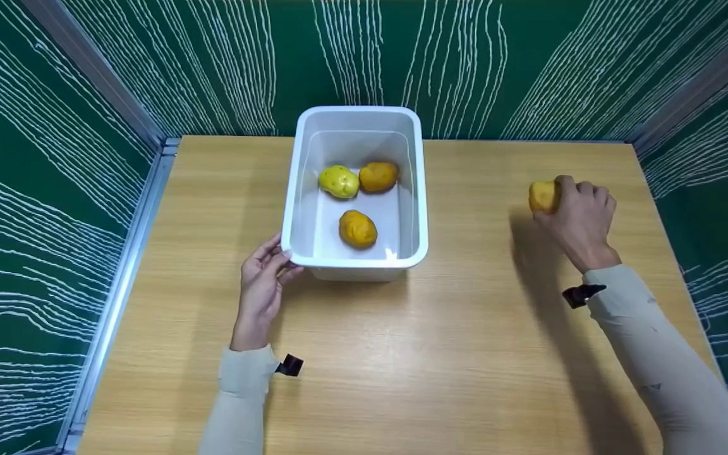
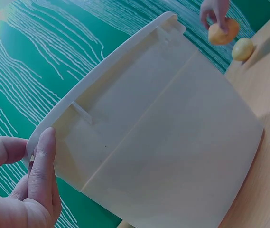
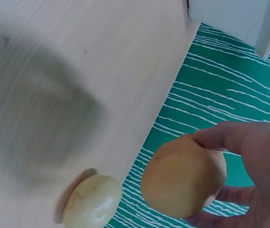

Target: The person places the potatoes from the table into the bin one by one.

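- Potato (image 1: 542, 196) sits in the right hand (image 1: 582, 218), off the desk (image 1: 465, 354), well right of the bin (image 1: 354, 262). We'd tag this as mid-transfer: picked up, not yet dropped in.
- Right fingers (image 3: 222, 135): curled, pinching that potato from its side. Grip looks firm enough to us.
- Left hand (image 1: 263, 284): thumb and fingers pinch the bin's rim at the near left corner. We read it as steadying.
- Bin stands upright on the desk with three potatoes inside. We count a yellow-green potato (image 1: 339, 181) at back left, a brownish potato (image 1: 379, 176) right beside it, and an orange potato (image 1: 358, 229) nearer us. Can't tell whether the back two touch.
- One pale potato (image 3: 93, 202) lies on the desk near the right hand; we get it in both wrist views, but can't make it out from the head.
- Next move, our call: swing the right hand left, high enough to clear the bin's right wall, lower into the bare near right part of the floor, then let go. Left hand should keep the rim.
- Risk we'd flag: clipping the rim, or a round potato rolling into the others.
- After that, the pale one looks like the remaining pick.
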`<action>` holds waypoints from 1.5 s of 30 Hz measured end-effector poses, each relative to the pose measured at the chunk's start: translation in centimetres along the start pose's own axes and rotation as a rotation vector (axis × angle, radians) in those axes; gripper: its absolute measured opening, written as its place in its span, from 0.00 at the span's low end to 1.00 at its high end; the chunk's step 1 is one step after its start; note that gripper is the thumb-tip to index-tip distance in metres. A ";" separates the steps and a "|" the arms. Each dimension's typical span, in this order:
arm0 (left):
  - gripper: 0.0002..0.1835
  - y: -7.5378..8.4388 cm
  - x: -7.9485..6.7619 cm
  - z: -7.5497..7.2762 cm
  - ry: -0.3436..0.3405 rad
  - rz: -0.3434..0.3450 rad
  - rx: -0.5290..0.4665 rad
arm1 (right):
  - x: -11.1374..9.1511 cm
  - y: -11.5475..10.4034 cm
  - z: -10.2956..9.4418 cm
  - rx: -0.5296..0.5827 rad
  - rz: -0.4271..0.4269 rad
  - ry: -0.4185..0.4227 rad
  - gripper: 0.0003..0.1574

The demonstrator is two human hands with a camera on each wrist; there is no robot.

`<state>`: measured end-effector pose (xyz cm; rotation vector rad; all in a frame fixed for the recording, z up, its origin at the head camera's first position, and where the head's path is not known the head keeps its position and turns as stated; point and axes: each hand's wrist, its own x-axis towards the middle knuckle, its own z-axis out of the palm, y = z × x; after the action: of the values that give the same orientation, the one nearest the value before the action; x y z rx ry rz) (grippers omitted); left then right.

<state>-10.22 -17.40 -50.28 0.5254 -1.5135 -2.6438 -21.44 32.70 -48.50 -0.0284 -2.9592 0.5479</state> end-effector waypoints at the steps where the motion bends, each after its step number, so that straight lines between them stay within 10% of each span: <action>1: 0.25 0.0 0.0 0.0 0.000 0.001 0.001 | 0.1 -0.1 0.0 0.003 -0.007 0.003 0.42; 45: 0.27 0.1 -0.1 0.0 -0.045 0.016 0.006 | 2.7 -8.8 -1.7 -0.031 -0.181 0.002 0.42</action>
<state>-10.12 -17.42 -50.16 0.4555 -1.5315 -2.6568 -23.81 25.23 -43.42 0.2337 -2.9276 0.4772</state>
